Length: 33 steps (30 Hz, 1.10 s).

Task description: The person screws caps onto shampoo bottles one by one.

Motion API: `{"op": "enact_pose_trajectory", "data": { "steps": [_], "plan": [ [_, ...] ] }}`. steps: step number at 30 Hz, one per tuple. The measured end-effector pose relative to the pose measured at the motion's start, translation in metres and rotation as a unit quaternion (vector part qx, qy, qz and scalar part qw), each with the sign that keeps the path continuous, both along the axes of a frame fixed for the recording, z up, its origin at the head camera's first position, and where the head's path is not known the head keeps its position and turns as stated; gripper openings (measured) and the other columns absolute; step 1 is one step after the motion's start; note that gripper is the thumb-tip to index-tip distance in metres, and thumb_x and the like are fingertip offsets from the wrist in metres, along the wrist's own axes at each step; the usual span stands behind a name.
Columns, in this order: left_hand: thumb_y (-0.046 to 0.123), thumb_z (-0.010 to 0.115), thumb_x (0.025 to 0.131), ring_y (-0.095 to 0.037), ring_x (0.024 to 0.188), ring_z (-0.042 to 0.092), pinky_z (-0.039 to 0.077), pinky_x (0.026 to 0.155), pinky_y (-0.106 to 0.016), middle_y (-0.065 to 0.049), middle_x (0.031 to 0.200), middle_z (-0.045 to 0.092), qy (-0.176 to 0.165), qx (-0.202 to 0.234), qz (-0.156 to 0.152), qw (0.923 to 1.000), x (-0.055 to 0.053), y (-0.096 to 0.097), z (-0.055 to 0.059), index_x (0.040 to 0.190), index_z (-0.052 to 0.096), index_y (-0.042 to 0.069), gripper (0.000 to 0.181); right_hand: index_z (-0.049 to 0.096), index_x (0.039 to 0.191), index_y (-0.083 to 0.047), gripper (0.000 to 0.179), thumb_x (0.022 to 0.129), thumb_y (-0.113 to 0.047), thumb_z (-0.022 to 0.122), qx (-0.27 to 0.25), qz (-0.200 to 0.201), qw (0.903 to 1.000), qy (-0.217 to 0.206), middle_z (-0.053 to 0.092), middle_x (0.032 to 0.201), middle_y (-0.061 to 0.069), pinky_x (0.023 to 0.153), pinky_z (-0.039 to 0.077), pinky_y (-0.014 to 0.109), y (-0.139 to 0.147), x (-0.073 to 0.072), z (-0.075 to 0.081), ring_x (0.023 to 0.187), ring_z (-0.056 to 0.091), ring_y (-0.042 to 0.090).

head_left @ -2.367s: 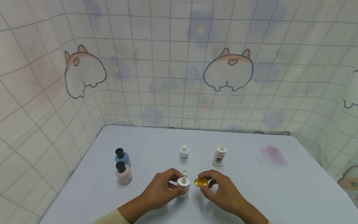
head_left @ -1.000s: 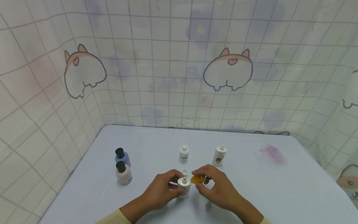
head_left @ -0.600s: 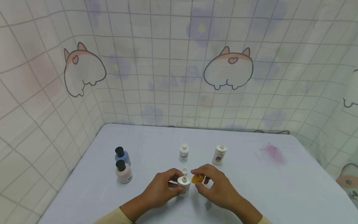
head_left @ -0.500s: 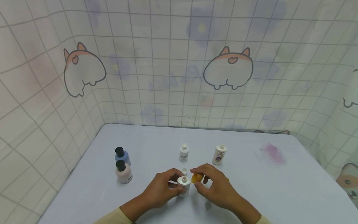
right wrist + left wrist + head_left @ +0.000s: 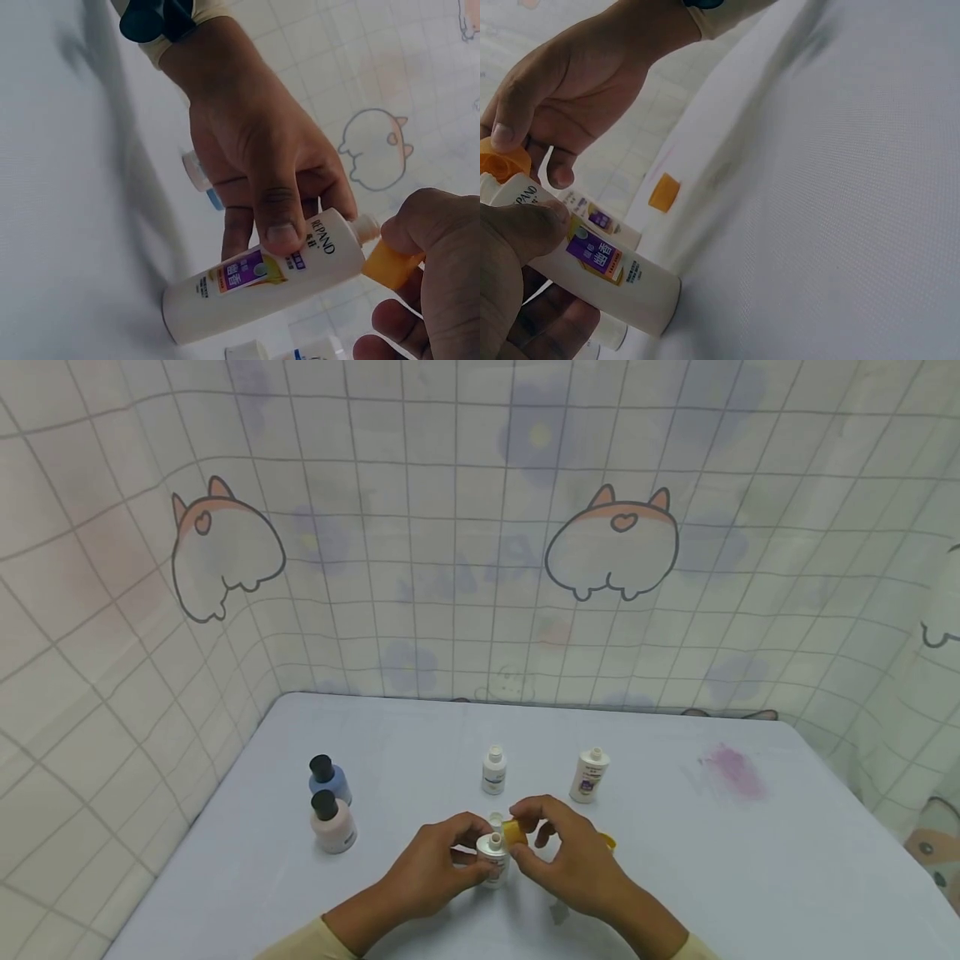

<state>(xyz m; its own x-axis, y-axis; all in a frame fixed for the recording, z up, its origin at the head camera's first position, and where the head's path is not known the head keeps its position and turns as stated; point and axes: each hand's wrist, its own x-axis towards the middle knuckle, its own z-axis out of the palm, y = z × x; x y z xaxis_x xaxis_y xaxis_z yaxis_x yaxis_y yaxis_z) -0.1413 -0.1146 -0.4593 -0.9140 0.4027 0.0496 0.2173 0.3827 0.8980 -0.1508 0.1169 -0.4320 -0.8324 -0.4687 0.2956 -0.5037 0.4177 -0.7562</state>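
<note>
Your left hand (image 5: 442, 870) grips the white bottle (image 5: 322, 259) round its upper body, thumb on the front. Your right hand (image 5: 573, 860) pinches the orange cap (image 5: 514, 832) between thumb and fingers, right by the bottle neck; can't tell if cap and neck touch. Bottle stands upright on the table (image 5: 420, 735), near edge, between your hands. Flattened body, short narrow neck uncovered, dark lettering above a purple and gold label. Cap tilts on its side.

Second yellow cap (image 5: 664, 193) lies on the table past your right hand. Small white bottle (image 5: 496, 821) is directly behind the one you hold; another small white bottle (image 5: 493, 770) farther back, and a similar labelled bottle (image 5: 589, 777) back right, top uncovered. Blue bottle (image 5: 337, 783) and pale pink bottle (image 5: 333, 828), both black-topped, sit close together on the left. Tabletop is pale, pink stain (image 5: 735, 771) at right. Grid-print cloth (image 5: 442, 568) with cartoon animals hangs behind and at the sides.

Your right hand covers most of the second cap in the head view. Your left hand cuts off the bottle top in the left wrist view. Small print too blurred to read.
</note>
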Motion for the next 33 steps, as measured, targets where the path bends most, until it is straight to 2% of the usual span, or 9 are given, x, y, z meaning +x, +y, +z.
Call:
{"op": "enact_pose_trajectory", "data": {
  "steps": [5,10,16,24,33],
  "plan": [
    [0.021,0.084,0.088,-0.008,0.104,0.068,0.057,0.089,-0.021,0.008,0.112,0.068,0.0,0.003,-0.002,1.0,0.001,0.0,0.001,0.118,0.063,0.016,0.037,0.058,0.114,-0.017,0.038,0.086,-0.006,0.081,-0.012,0.001,0.9999,-0.001,0.062,0.105,-0.011,0.079,0.059,0.03,-0.002,0.0,0.002,0.094,0.061,0.011],
    [0.021,0.084,0.088,-0.008,0.103,0.068,0.057,0.088,-0.021,0.008,0.112,0.068,0.0,0.002,-0.001,1.0,0.001,0.0,0.001,0.118,0.063,0.015,0.038,0.059,0.113,-0.019,0.037,0.086,-0.006,0.081,-0.015,0.005,0.9998,0.009,0.062,0.105,-0.013,0.078,0.059,0.03,-0.003,0.0,0.003,0.094,0.061,0.009],
    [0.022,0.084,0.088,-0.008,0.104,0.068,0.057,0.088,-0.021,0.007,0.113,0.069,0.001,0.003,-0.002,1.0,0.001,0.0,0.001,0.119,0.063,0.015,0.038,0.063,0.113,-0.018,0.036,0.086,-0.006,0.082,-0.026,0.018,0.9987,0.04,0.064,0.106,-0.013,0.075,0.058,0.027,-0.005,-0.001,0.003,0.094,0.06,0.01],
    [0.021,0.084,0.088,-0.009,0.104,0.068,0.058,0.09,-0.023,0.007,0.114,0.069,-0.007,-0.003,0.001,1.0,0.001,0.0,0.001,0.121,0.063,0.016,0.04,0.065,0.114,-0.02,0.036,0.086,-0.003,0.081,-0.046,0.054,0.9939,0.084,0.066,0.109,-0.011,0.071,0.059,0.031,-0.009,-0.005,0.001,0.093,0.061,0.01],
    [0.02,0.083,0.089,-0.008,0.105,0.068,0.057,0.088,-0.021,0.007,0.112,0.07,0.0,0.002,-0.001,1.0,0.001,-0.001,0.0,0.123,0.063,0.016,0.039,0.069,0.114,-0.024,0.035,0.087,-0.005,0.08,-0.033,0.058,0.9951,0.073,0.066,0.113,-0.012,0.073,0.058,0.027,-0.013,-0.005,0.003,0.095,0.06,0.01]
  ]
}}
